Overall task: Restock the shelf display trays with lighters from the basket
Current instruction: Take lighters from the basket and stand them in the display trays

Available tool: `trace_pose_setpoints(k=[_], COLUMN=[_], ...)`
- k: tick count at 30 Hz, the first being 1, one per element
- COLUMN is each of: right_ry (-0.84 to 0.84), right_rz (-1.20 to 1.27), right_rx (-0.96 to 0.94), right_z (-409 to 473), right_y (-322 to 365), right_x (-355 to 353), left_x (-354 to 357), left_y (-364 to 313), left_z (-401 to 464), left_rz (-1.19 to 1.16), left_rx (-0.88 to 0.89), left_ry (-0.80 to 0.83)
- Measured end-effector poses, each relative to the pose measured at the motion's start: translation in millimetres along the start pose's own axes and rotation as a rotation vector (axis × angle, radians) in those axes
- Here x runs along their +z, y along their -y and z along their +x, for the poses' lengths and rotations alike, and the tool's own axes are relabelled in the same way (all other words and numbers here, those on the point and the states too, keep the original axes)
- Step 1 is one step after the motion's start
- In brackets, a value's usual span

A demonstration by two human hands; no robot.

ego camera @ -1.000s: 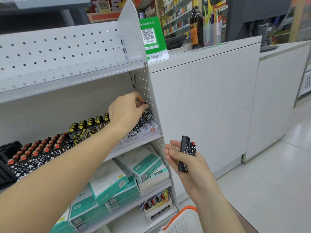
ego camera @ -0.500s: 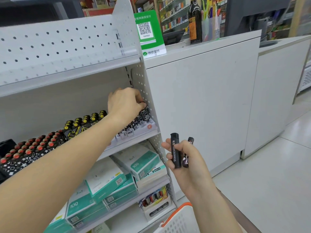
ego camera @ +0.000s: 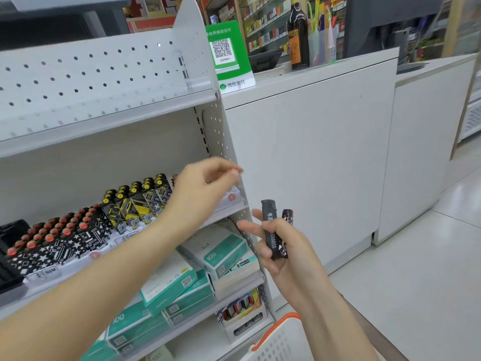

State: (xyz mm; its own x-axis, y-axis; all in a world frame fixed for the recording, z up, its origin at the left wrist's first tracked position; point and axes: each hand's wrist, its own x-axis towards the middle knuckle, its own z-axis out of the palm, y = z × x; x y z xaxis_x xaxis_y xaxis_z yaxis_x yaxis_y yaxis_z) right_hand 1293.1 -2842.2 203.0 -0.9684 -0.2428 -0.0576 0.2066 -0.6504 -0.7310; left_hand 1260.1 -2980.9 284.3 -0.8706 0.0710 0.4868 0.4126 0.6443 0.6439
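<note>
Two lighters (ego camera: 276, 230) are gripped in right hand (ego camera: 283, 246); left hand (ego camera: 205, 183), blurred and loosely curled, is held empty above the shelf tray (ego camera: 234, 198).

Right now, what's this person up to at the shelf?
A person is restocking lighters. The right hand grips two slim black lighters upright beside the white perforated metal shelf unit. The left hand, blurred and apparently holding nothing, hangs above the right end of the lighter display trays. The white plastic basket with orange rim sits below.
</note>
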Motion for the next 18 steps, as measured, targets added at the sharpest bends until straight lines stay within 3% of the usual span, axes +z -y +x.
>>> trace_pose_setpoints(k=[3, 8, 11, 15, 18], right_ry=[0.044, 0.189, 0.257, 0.312, 0.23], right_rz=[-0.067, -0.158, -0.194, -0.315, -0.41], right_rx=[0.001, 0.025, 0.07, 0.138, 0.147], right_z=[0, -2, -3, -6, -7], right_y=[-3, -10, -21, -47, -70], right_x=[3, 10, 20, 44, 62], left_x=[8, 5, -9, -48, -93], left_y=[-3, 1, 9, 21, 32], left_z=[-30, -54, -71, -98, -115], left_rz=[-0.087, -0.404, -0.433, -0.231, -0.172], left_rx=[-0.101, -0.249, -0.259, -0.13, -0.148], left_ry=[0.227, 0.187, 0.093, -0.123, -0.28])
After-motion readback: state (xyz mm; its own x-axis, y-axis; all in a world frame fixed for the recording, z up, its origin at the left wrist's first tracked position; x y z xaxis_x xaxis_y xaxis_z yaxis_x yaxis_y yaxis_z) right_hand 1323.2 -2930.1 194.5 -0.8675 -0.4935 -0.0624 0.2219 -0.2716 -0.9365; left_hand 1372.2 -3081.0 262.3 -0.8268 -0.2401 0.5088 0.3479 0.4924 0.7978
